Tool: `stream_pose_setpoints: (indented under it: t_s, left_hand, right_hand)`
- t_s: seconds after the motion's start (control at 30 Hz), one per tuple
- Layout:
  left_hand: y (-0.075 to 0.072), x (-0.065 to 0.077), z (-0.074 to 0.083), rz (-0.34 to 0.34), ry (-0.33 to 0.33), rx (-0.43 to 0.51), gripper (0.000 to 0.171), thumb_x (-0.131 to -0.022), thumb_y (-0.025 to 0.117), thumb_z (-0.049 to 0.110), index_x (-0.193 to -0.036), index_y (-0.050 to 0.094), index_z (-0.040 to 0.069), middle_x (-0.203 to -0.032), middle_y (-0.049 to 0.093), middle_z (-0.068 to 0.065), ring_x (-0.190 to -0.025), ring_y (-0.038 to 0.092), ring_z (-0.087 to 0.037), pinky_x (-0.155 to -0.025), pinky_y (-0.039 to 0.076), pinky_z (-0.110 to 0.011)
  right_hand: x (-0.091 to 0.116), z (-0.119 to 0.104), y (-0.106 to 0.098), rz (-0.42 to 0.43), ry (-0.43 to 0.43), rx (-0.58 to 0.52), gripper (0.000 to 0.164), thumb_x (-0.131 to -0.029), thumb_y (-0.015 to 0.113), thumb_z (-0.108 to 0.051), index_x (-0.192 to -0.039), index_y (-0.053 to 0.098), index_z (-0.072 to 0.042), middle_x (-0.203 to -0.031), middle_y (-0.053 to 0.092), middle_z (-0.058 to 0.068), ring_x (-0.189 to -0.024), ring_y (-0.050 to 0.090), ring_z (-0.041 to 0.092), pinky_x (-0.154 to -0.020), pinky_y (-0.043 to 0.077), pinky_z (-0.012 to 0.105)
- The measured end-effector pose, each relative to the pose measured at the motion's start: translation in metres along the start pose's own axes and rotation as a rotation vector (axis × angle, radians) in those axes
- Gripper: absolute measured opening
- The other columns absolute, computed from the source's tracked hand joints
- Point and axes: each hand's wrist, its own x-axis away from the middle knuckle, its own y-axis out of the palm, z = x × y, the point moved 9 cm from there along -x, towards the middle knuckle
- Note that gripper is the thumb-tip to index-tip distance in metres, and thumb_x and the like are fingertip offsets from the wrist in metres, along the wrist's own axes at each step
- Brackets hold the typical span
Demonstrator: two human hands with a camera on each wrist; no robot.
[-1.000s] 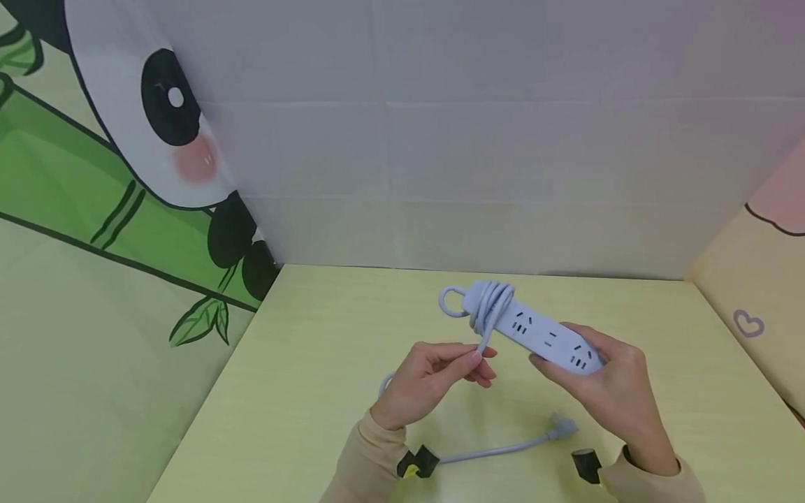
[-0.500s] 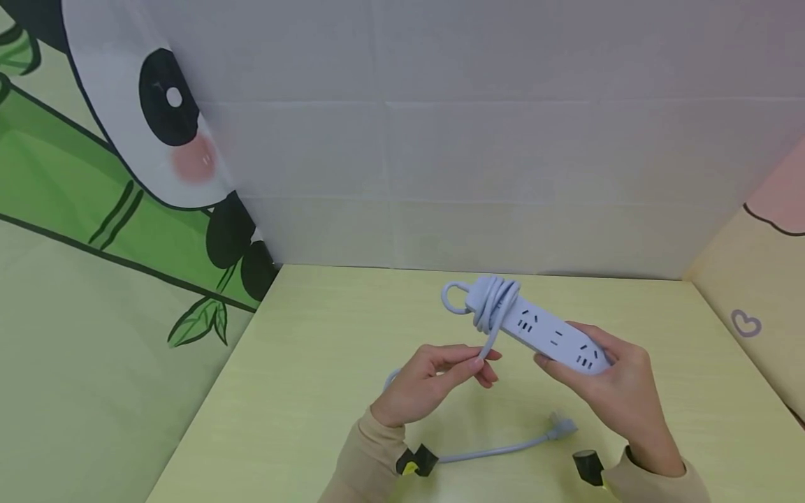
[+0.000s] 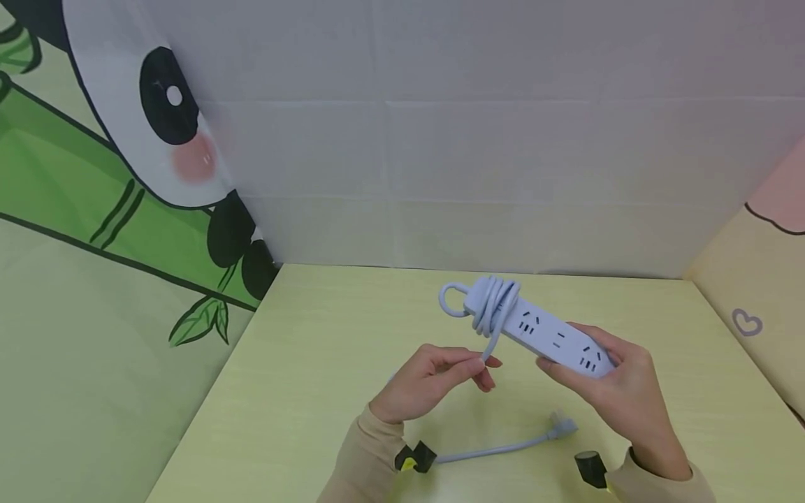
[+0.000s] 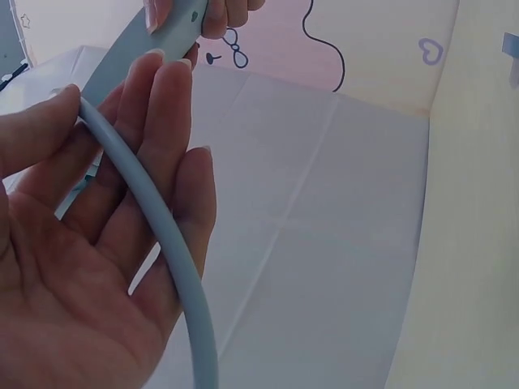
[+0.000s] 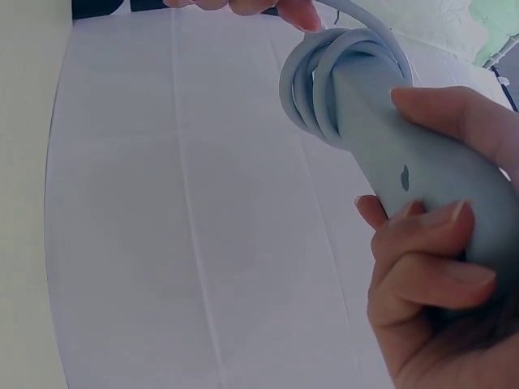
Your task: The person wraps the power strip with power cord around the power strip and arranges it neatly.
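Observation:
A white power strip (image 3: 556,337) is held up above the table, tilted, its socket face toward the head camera. My right hand (image 3: 629,388) grips its lower right end, thumb on one edge and fingers round the other. Several turns of its white cord (image 3: 493,307) are wound about the far left end, where a small loop sticks out. My left hand (image 3: 430,381) pinches the cord between thumb and index finger just below the turns. In the left wrist view the loose cord (image 4: 154,203) runs across the palm. The plug (image 3: 562,427) lies on the table below.
The pale yellow table (image 3: 302,419) reaches back to a grey-white sheet wall (image 3: 478,154). A printed panda-and-bamboo panel (image 3: 126,279) stands at the left, a cream and pink panel (image 3: 761,293) at the right. Black straps with yellow show at both sleeves.
The power strip and both hands have shifted very slightly to the right. The left hand's pinch on the cord and the right hand's grip look the same.

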Motion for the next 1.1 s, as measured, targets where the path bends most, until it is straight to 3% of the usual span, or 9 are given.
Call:
stream_pose_setpoints:
  t_s: [0.3,0.43,0.53,0.67,0.77,1.1]
  left_hand:
    - [-0.001,0.003,0.0,-0.048,0.023,0.019,0.024,-0.098,0.051,0.016,-0.112,0.067,0.005,-0.09,0.067,-0.02,-0.088,0.066,-0.02,-0.093,0.048,-0.036]
    - [-0.001,0.005,-0.002,-0.054,0.01,0.029,0.025,-0.098,0.051,0.017,-0.112,0.067,0.004,-0.085,0.065,-0.022,-0.084,0.064,-0.018,-0.092,0.048,-0.035]
    - [-0.001,0.004,-0.004,-0.047,-0.009,0.031,0.025,-0.098,0.051,0.019,-0.103,0.069,0.001,-0.081,0.064,-0.023,-0.078,0.063,-0.018,-0.087,0.051,-0.035]
    - [-0.002,0.004,-0.006,-0.038,-0.015,0.022,0.026,-0.098,0.052,0.02,-0.096,0.07,0.0,-0.074,0.063,-0.014,-0.072,0.062,-0.02,-0.081,0.053,-0.036]
    - [-0.004,0.005,-0.007,-0.037,-0.015,0.02,0.026,-0.097,0.053,0.02,-0.102,0.07,0.001,-0.071,0.061,-0.009,-0.069,0.062,-0.02,-0.08,0.054,-0.037]
    - [-0.002,0.008,-0.009,-0.111,-0.045,0.002,0.024,-0.098,0.051,0.019,-0.11,0.066,0.004,-0.087,0.065,-0.018,-0.076,0.063,-0.022,-0.085,0.053,-0.037]
  right_hand:
    - [0.0,-0.001,0.004,-0.042,0.004,-0.054,0.046,-0.069,0.085,-0.016,-0.111,0.068,-0.014,-0.096,0.068,-0.013,-0.076,0.061,0.01,-0.06,0.049,0.024]
    - [0.0,0.0,0.006,-0.062,0.014,-0.079,0.046,-0.07,0.084,-0.015,-0.112,0.068,-0.014,-0.098,0.068,-0.012,-0.078,0.061,0.01,-0.062,0.05,0.024]
    - [0.001,0.001,0.006,-0.074,0.026,-0.084,0.046,-0.07,0.084,-0.015,-0.113,0.067,-0.013,-0.099,0.068,-0.012,-0.079,0.061,0.01,-0.062,0.05,0.024]
    - [0.001,0.001,0.006,-0.084,0.038,-0.085,0.046,-0.071,0.084,-0.016,-0.114,0.067,-0.013,-0.1,0.068,-0.012,-0.08,0.061,0.009,-0.062,0.05,0.024]
    - [0.001,0.002,0.006,-0.091,0.04,-0.089,0.046,-0.071,0.084,-0.016,-0.113,0.067,-0.013,-0.101,0.068,-0.011,-0.08,0.061,0.009,-0.063,0.05,0.024]
    - [0.003,-0.001,0.008,-0.136,0.04,-0.116,0.047,-0.073,0.082,-0.014,-0.117,0.065,-0.012,-0.104,0.068,-0.009,-0.083,0.061,0.012,-0.066,0.05,0.025]
